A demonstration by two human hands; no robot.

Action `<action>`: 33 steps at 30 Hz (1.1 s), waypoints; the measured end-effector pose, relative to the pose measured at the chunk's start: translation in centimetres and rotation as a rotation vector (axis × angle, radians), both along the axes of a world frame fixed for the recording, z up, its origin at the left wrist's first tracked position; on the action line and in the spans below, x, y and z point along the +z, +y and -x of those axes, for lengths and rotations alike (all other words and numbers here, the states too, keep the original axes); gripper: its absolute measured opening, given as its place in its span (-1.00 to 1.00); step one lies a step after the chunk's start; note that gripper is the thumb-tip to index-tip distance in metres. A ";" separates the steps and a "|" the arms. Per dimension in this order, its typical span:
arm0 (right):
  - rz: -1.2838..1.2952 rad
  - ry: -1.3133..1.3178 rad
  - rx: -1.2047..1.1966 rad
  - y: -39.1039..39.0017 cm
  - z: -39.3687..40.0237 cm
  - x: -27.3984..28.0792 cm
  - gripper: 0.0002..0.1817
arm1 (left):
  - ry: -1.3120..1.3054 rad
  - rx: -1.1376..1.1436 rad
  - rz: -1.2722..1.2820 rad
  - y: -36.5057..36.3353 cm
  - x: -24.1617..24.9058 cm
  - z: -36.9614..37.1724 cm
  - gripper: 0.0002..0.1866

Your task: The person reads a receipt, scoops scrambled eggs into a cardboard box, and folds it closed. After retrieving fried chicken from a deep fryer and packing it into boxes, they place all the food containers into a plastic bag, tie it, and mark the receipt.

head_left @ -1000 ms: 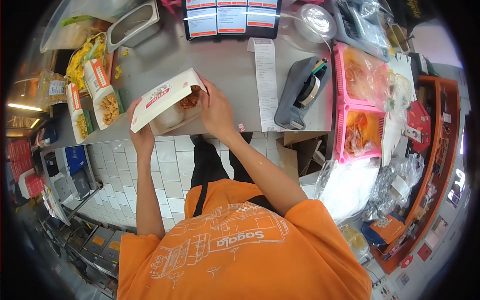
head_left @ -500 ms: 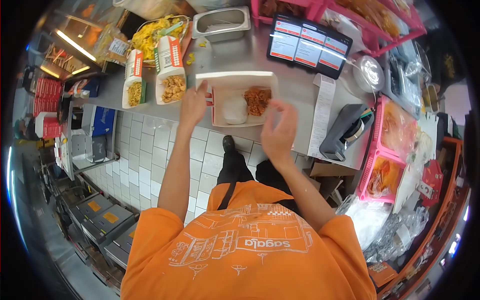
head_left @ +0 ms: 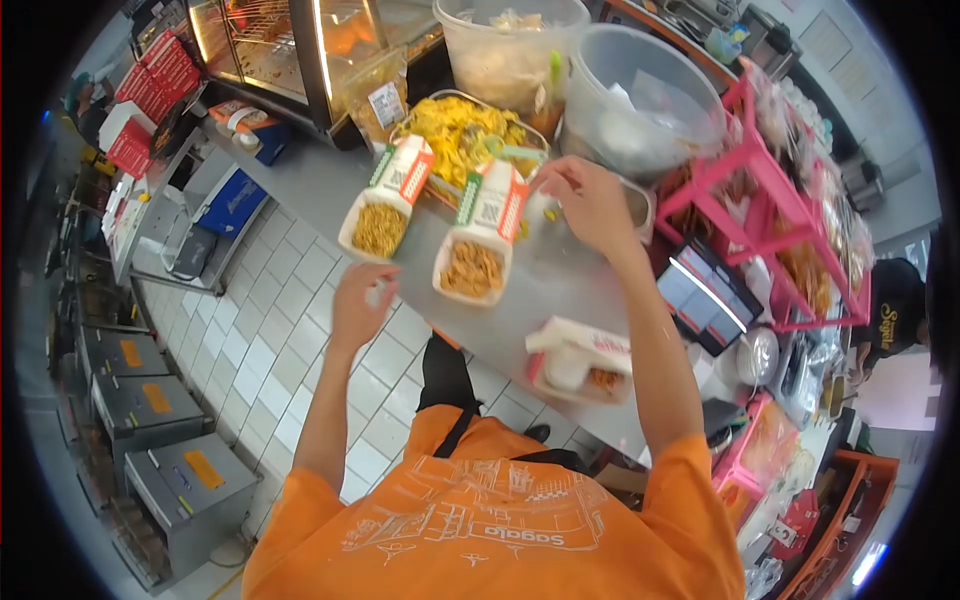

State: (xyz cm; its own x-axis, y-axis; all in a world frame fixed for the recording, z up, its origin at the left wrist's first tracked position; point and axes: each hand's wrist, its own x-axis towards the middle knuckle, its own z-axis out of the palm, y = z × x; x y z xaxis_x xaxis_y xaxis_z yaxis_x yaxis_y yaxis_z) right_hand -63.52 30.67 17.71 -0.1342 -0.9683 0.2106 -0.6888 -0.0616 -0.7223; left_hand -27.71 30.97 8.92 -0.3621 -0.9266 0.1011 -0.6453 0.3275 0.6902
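Note:
My left hand (head_left: 360, 305) is at the counter's front edge with its fingers loosely bent and apart, holding nothing. Just beyond its fingertips stands an open paper box of noodles (head_left: 378, 230). My right hand (head_left: 588, 208) reaches over the counter, its fingers half curled and apart beside the raised flap of a second paper box (head_left: 472, 268) with brown food pieces. A pale green utensil handle (head_left: 518, 152) lies across the tray of yellow food (head_left: 460, 135) close to those fingers. Below my right forearm sits a box (head_left: 580, 368) holding white rice and reddish-brown food.
A metal pan (head_left: 638, 205) lies partly behind my right wrist. Two big plastic tubs (head_left: 645, 100) stand at the back. To the right are a tablet (head_left: 708, 295) and pink crates (head_left: 780, 200). A glass warming cabinet (head_left: 260, 45) is at back left; a person (head_left: 895, 310) stands far right.
Both hands have left the rice box, now with its lid partly folded over. They have moved left toward the two other boxes, and the view has turned left.

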 end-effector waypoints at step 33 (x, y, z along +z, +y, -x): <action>-0.565 0.051 0.212 -23.8 -5.8 -9.6 -0.68 | 0.810 0.173 -0.920 -20.8 -7.5 9.2 -0.82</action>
